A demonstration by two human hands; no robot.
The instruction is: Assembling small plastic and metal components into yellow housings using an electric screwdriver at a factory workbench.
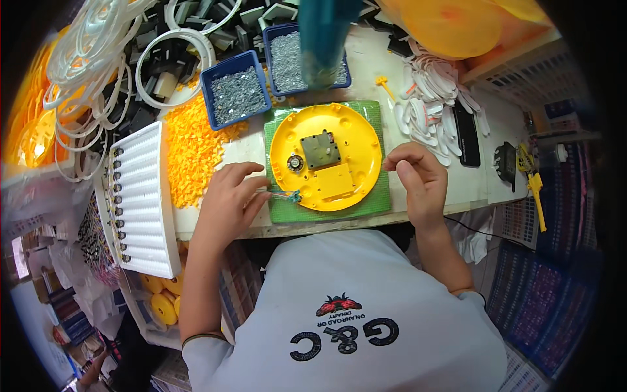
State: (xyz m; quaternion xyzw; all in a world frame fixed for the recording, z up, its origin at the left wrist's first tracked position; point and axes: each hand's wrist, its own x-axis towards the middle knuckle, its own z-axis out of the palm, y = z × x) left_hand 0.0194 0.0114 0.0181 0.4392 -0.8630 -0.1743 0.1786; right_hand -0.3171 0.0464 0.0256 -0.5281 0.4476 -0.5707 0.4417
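Note:
A round yellow plastic disc point(287, 144) lies on a green mat point(281, 212). A dark square clock-like mechanism point(321, 149), a small round speaker-like part point(296, 163) and a raised yellow rectangular cover point(334, 181) are on it. My left hand point(230, 199) is at the disc's lower left edge, thumb and fingertips closing on thin coloured wires point(279, 193). These wires run to a small green circuit board point(296, 196) at the rim. To the right of the disc, my right hand point(421, 186) is raised with curled fingers slightly apart, and nothing shows between them.
Two blue bins point(210, 78) of small metal parts stand behind the mat. Left are a heap of small orange pieces point(189, 144) and a white ridged tray point(147, 215) with round parts. White plastic pieces point(428, 98), a black phone point(467, 134) and a blurred teal object point(323, 39) are also around.

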